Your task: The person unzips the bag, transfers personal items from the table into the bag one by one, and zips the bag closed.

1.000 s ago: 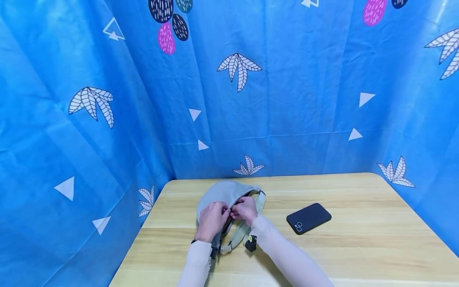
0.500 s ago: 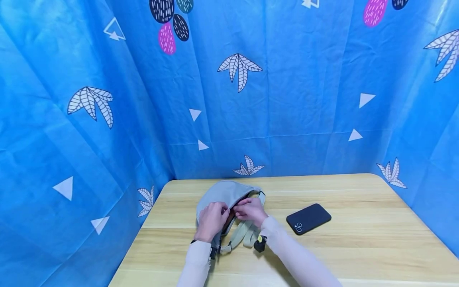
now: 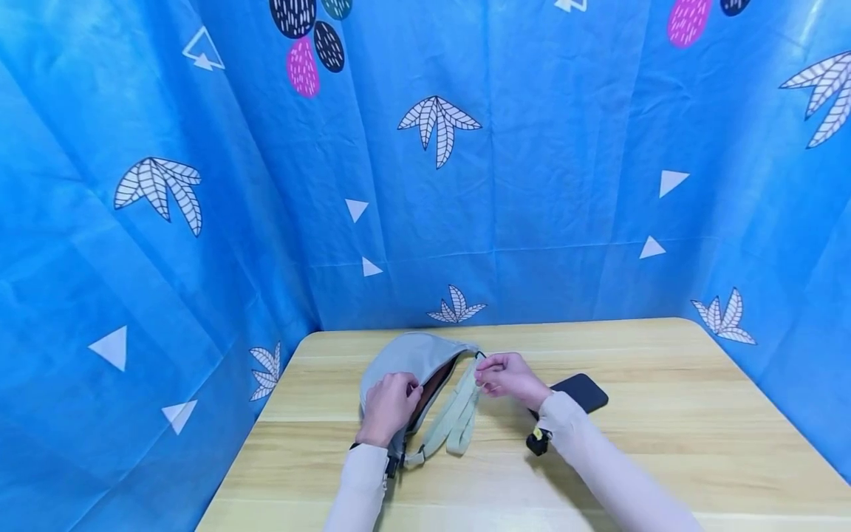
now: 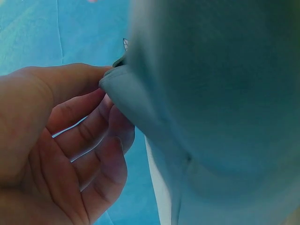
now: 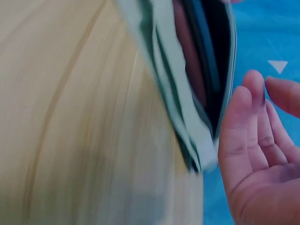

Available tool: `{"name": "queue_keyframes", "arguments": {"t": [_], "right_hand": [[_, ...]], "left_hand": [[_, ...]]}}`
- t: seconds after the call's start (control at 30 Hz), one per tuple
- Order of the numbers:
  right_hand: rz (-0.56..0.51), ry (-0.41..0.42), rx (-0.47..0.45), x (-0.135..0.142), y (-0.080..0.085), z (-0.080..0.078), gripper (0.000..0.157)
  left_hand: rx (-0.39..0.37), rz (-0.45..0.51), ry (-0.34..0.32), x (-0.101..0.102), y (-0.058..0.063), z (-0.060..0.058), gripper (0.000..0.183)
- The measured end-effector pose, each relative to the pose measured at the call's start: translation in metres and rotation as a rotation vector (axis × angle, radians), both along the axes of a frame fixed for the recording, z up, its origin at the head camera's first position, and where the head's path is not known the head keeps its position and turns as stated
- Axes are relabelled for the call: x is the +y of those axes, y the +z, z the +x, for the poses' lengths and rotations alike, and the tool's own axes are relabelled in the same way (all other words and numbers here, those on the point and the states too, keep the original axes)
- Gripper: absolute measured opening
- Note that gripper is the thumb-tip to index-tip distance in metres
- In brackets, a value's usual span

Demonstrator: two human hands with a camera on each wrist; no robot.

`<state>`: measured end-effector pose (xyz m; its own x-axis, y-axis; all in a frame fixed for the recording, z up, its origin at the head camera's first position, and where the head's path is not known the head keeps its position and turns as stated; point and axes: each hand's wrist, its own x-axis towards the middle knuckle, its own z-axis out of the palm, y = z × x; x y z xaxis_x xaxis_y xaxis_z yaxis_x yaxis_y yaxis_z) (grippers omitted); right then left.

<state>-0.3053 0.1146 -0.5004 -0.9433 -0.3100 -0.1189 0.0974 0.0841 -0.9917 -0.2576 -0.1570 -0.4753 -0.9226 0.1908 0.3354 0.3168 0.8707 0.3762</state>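
Table [image 3: 698, 436]'s pale wood grain, bottom of the frame, with blue leaf-print sheeting [image 3: 558, 192] wrapping the back and sides. Gray bag [image 3: 405, 358] sits gaping just below centre: left hand [image 3: 388, 405] pinching its edge, right hand [image 3: 508, 375] relaxed near the strap [image 3: 457, 417]. Dark phone [image 3: 585, 391]'s lower right.

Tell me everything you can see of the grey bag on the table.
The bag looks like soft grey fabric, rounded along its far left edge. It lies on the table with its mouth gaping, showing brownish lining and a blue strip inside. A pale green strap hangs along the mouth's side. The left hand pinches the rim; the right hand is beside the strap, contact unclear.
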Motion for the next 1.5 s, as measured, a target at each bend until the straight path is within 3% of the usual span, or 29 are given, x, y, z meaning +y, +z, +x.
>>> {"name": "queue_keyframes", "arguments": {"t": [0.23, 0.53, 0.83, 1.23, 1.5], "right_hand": [[0.223, 0.025, 0.121, 0.037, 0.004, 0.005, 0.024], [0.394, 0.136, 0.321, 0.074, 0.009, 0.012, 0.025], [0.570, 0.189, 0.506, 0.098, 0.000, 0.011, 0.021], [0.704, 0.261, 0.575, 0.124, -0.007, 0.016, 0.031], [0.740, 0.322, 0.510, 0.136, 0.001, 0.024, 0.060]], "left_hand": [[-0.001, 0.002, 0.011, -0.001, 0.000, 0.003, 0.011], [0.003, 0.003, 0.001, -0.002, 0.001, 0.003, 0.011], [0.008, 0.003, -0.001, -0.002, 0.001, 0.003, 0.011], [-0.003, 0.002, 0.006, -0.002, 0.003, 0.003, 0.011], [-0.002, 0.002, 0.004, -0.002, 0.003, 0.004, 0.011]]}}
